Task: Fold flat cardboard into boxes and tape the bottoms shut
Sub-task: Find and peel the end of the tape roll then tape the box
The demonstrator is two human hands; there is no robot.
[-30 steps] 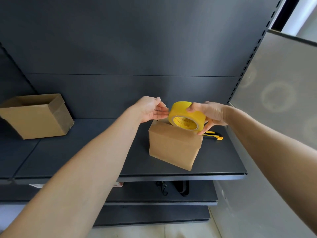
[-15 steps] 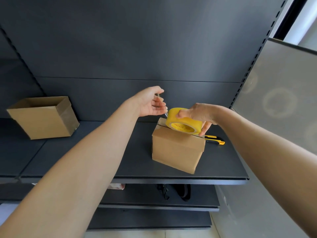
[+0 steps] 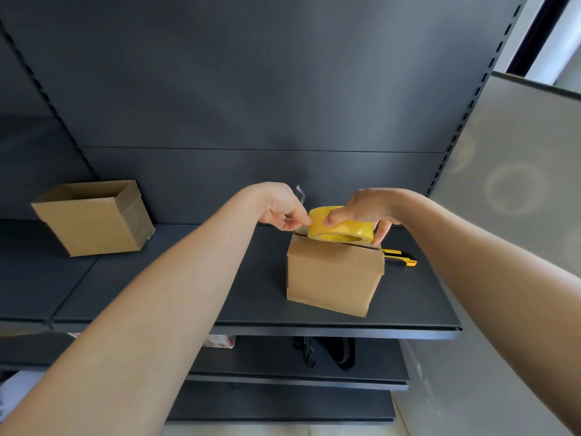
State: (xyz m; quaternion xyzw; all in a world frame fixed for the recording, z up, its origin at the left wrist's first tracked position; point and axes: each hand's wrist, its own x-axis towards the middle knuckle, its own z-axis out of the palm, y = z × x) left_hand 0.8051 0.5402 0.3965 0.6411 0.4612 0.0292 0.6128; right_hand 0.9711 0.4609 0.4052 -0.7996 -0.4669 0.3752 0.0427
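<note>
A small folded cardboard box (image 3: 333, 275) stands on the dark shelf (image 3: 257, 322), its closed flaps facing up. A yellow tape roll (image 3: 338, 226) lies nearly flat on top of the box. My right hand (image 3: 367, 209) grips the roll from above, thumb on its left side and fingers over the right. My left hand (image 3: 283, 209) pinches the clear loose end of the tape at the roll's left edge; a curl of tape (image 3: 300, 193) sticks up behind the fingers.
A second, open cardboard box (image 3: 94, 218) sits at the left on the shelf. A yellow and black utility knife (image 3: 401, 258) lies behind the small box at the right. A grey panel (image 3: 518, 184) stands at the right. Lower shelves hold dark straps (image 3: 327, 350).
The roll came down from tilted upright to nearly flat on the box top. My left hand closed from spread fingers into a pinch on the tape end and dropped to the roll.
</note>
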